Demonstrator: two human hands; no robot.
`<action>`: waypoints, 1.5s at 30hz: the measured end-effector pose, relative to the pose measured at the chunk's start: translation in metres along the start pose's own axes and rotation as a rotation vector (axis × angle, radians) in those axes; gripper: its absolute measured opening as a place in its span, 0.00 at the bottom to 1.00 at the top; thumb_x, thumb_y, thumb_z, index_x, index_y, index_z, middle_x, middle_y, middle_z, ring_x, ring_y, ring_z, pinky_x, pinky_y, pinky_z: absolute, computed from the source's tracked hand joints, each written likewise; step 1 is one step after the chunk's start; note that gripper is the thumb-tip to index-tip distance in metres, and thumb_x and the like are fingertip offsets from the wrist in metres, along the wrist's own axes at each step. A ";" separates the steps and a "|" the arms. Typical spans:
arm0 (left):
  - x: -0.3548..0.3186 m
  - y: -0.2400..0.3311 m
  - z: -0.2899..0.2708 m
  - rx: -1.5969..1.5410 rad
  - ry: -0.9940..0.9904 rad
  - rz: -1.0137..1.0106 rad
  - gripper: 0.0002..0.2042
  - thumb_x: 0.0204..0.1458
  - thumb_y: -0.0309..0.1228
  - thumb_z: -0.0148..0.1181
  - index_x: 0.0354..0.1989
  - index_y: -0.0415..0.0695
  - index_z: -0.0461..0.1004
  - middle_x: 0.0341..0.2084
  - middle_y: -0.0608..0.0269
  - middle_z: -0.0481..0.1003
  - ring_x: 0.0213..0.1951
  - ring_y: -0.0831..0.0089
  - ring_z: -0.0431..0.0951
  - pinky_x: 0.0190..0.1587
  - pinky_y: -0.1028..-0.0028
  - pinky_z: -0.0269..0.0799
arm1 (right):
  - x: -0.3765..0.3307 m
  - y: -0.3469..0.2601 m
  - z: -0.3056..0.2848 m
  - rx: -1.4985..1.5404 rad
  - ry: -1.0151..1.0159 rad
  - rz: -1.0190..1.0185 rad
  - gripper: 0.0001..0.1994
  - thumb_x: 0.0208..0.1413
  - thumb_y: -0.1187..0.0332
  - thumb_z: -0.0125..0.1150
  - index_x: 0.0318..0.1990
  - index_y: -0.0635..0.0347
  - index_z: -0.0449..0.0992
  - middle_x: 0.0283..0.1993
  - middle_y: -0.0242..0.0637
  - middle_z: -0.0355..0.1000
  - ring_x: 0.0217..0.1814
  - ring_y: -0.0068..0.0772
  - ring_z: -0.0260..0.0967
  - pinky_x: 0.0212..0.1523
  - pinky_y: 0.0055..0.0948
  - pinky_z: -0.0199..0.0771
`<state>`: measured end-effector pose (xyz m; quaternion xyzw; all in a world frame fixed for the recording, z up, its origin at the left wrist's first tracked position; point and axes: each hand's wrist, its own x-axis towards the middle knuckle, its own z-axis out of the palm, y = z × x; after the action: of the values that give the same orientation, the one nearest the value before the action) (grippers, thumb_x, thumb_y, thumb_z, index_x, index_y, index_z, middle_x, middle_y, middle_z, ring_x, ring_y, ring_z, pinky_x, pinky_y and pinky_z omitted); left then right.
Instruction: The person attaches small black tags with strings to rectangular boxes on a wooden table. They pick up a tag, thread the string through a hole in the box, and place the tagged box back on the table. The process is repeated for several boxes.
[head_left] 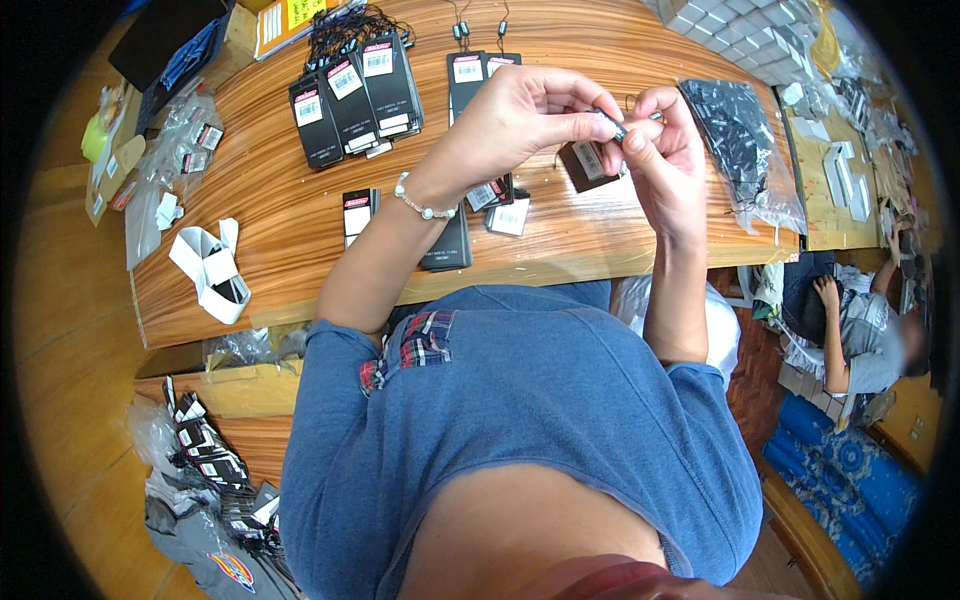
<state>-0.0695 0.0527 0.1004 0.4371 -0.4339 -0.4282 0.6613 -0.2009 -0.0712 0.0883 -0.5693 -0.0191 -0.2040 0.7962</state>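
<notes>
My left hand (530, 112), with a beaded bracelet at the wrist, pinches a small dark tag-string fastener (616, 130) between thumb and forefinger. Fingers of my right hand (664, 160) close on its other side, and the two hands meet above the table. Just below them is a dark hang tag (588, 170) with a pale barcode label; whether it hangs from the string or rests on the wood, I cannot tell. Beneath my left wrist lie more black hang tags (446, 250), partly hidden by the arm.
Stacked black tags with strings (345, 95) lie at the far left, more tags (467, 70) at the far middle. A clear bag of black strings (735, 140) is on the right. White strip (207, 270) lies left. Small boxes (735, 30) stand far right. Another person (865, 335) sits at right.
</notes>
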 end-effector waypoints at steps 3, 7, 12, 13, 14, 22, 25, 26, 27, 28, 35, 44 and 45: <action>0.004 -0.006 -0.005 0.104 0.125 0.053 0.08 0.47 0.24 0.59 0.36 0.37 0.75 0.29 0.63 0.76 0.33 0.79 0.75 0.38 0.80 0.71 | 0.005 0.004 -0.002 -0.038 0.120 -0.054 0.09 0.54 0.75 0.53 0.40 0.62 0.63 0.30 0.36 0.70 0.33 0.23 0.68 0.37 0.22 0.68; 0.006 -0.007 -0.014 0.279 0.225 0.091 0.08 0.47 0.24 0.59 0.36 0.37 0.75 0.29 0.63 0.76 0.33 0.80 0.75 0.38 0.82 0.70 | 0.007 -0.003 -0.002 -0.127 0.317 -0.063 0.10 0.54 0.71 0.54 0.43 0.64 0.68 0.38 0.35 0.68 0.41 0.23 0.66 0.43 0.22 0.67; 0.015 0.002 -0.012 0.634 0.161 0.219 0.13 0.47 0.29 0.59 0.42 0.42 0.74 0.34 0.63 0.75 0.37 0.77 0.74 0.41 0.77 0.68 | 0.016 0.005 -0.004 -0.364 0.054 0.171 0.11 0.55 0.64 0.53 0.39 0.63 0.72 0.35 0.33 0.69 0.37 0.20 0.65 0.45 0.22 0.62; 0.018 0.000 -0.014 0.801 0.241 0.342 0.14 0.47 0.30 0.59 0.43 0.42 0.73 0.36 0.63 0.74 0.39 0.75 0.73 0.42 0.76 0.67 | 0.018 0.009 -0.007 -0.329 0.071 0.161 0.11 0.56 0.63 0.51 0.37 0.63 0.72 0.33 0.32 0.69 0.37 0.21 0.64 0.46 0.23 0.62; 0.021 -0.004 -0.014 0.967 0.322 0.467 0.15 0.47 0.31 0.59 0.44 0.42 0.72 0.37 0.62 0.73 0.41 0.73 0.72 0.44 0.74 0.66 | 0.021 0.011 -0.007 -0.215 0.108 0.118 0.12 0.57 0.63 0.50 0.35 0.63 0.72 0.33 0.32 0.68 0.38 0.22 0.64 0.45 0.23 0.61; 0.004 -0.047 0.013 0.548 0.265 0.195 0.15 0.52 0.23 0.50 0.48 0.39 0.60 0.40 0.55 0.69 0.45 0.70 0.70 0.49 0.73 0.64 | 0.036 0.022 -0.010 0.276 0.326 0.030 0.14 0.60 0.61 0.44 0.33 0.63 0.71 0.35 0.33 0.67 0.39 0.26 0.60 0.45 0.24 0.60; 0.006 -0.058 0.010 0.516 0.303 0.211 0.15 0.53 0.19 0.45 0.49 0.40 0.58 0.39 0.56 0.69 0.44 0.73 0.70 0.46 0.76 0.65 | 0.047 0.024 -0.016 0.256 0.321 0.024 0.13 0.60 0.61 0.42 0.35 0.60 0.70 0.35 0.34 0.67 0.39 0.26 0.61 0.44 0.26 0.60; 0.009 -0.064 0.002 0.501 0.322 0.194 0.15 0.53 0.19 0.45 0.49 0.40 0.58 0.39 0.56 0.69 0.44 0.74 0.70 0.46 0.77 0.65 | 0.056 0.024 -0.022 0.284 0.298 0.020 0.12 0.61 0.62 0.42 0.35 0.59 0.70 0.36 0.34 0.67 0.40 0.26 0.61 0.44 0.26 0.60; 0.015 -0.071 -0.008 0.486 0.334 0.178 0.15 0.53 0.18 0.44 0.49 0.41 0.58 0.39 0.57 0.69 0.44 0.74 0.70 0.45 0.77 0.65 | 0.065 0.025 -0.028 0.313 0.279 0.012 0.12 0.61 0.62 0.42 0.35 0.58 0.69 0.36 0.34 0.67 0.41 0.26 0.60 0.45 0.26 0.59; 0.023 -0.071 -0.019 0.483 0.354 0.194 0.14 0.53 0.18 0.43 0.49 0.41 0.57 0.39 0.59 0.70 0.43 0.76 0.71 0.44 0.79 0.67 | 0.078 0.021 -0.025 0.265 0.330 0.020 0.11 0.60 0.62 0.41 0.34 0.55 0.69 0.31 0.31 0.67 0.32 0.22 0.61 0.34 0.24 0.62; 0.048 -0.077 -0.095 0.379 0.527 -0.053 0.15 0.50 0.20 0.50 0.47 0.39 0.59 0.36 0.56 0.71 0.39 0.74 0.72 0.40 0.78 0.69 | 0.215 0.047 -0.090 -0.170 0.214 0.172 0.15 0.60 0.55 0.41 0.26 0.51 0.67 0.21 0.26 0.62 0.21 0.20 0.55 0.20 0.21 0.55; 0.039 -0.113 -0.125 0.604 0.561 -0.164 0.17 0.41 0.27 0.62 0.41 0.40 0.70 0.26 0.57 0.73 0.29 0.70 0.72 0.34 0.74 0.69 | 0.270 0.076 -0.076 -0.341 -0.007 0.470 0.17 0.61 0.55 0.34 0.26 0.50 0.65 0.15 0.25 0.61 0.11 0.20 0.47 0.14 0.23 0.49; 0.041 -0.110 -0.122 0.719 0.552 -0.174 0.16 0.41 0.28 0.63 0.41 0.41 0.70 0.28 0.58 0.73 0.30 0.70 0.73 0.35 0.74 0.69 | 0.272 0.080 -0.079 -0.353 -0.014 0.489 0.17 0.61 0.55 0.34 0.26 0.50 0.65 0.15 0.25 0.61 0.11 0.20 0.46 0.14 0.23 0.48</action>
<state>0.0360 0.0112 -0.0253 0.7711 -0.3244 -0.1722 0.5202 0.0606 -0.2041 0.0601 -0.6882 0.1487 -0.0025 0.7102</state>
